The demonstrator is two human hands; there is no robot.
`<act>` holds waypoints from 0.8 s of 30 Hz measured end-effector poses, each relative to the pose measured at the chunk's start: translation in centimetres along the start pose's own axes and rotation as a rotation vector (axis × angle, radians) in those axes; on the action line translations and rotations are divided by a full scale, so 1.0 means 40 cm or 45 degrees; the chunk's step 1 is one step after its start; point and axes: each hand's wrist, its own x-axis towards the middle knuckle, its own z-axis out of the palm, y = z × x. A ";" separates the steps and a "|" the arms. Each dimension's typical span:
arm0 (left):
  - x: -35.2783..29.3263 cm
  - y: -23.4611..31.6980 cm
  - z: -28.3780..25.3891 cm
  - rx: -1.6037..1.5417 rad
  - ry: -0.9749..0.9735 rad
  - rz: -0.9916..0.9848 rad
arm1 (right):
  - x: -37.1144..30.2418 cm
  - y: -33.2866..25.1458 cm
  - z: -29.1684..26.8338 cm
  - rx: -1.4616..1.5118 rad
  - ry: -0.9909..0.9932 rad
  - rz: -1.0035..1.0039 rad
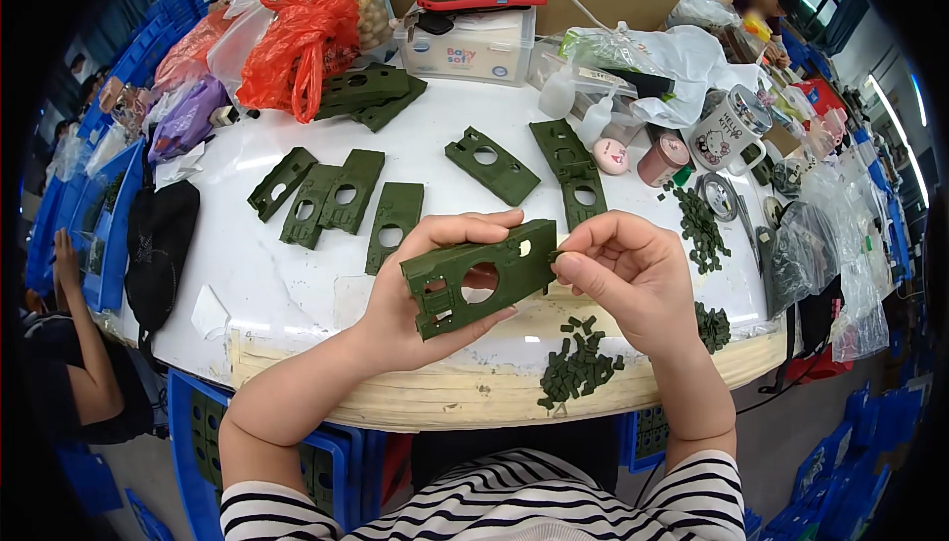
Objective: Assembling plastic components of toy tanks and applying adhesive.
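My left hand [413, 296] grips a dark green plastic plate [478, 280] with a round hole, held above the near edge of the white table [287, 289]. My right hand [625, 266] pinches the plate's right end, thumb and fingers closed on its edge; whether a small piece sits between the fingertips I cannot tell. A heap of small dark green parts [575, 365] lies on the table edge just below my hands.
Several more green plates [341, 195] lie spread over the table, and further small green parts [700, 229] lie right. Orange bags [301, 42], a tissue box [474, 46], bottles and a printed mug [730, 128] crowd the back. Blue crates [109, 210] and another person's arm [84, 343] are left.
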 end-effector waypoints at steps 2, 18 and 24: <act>0.000 -0.001 0.000 -0.006 -0.019 0.010 | 0.000 0.004 -0.001 -0.104 0.000 -0.104; -0.004 -0.005 0.015 0.065 -0.027 0.084 | -0.003 0.036 0.012 -0.313 0.038 -0.300; -0.003 -0.005 0.019 0.087 -0.023 0.106 | -0.002 0.037 0.014 -0.260 0.031 -0.271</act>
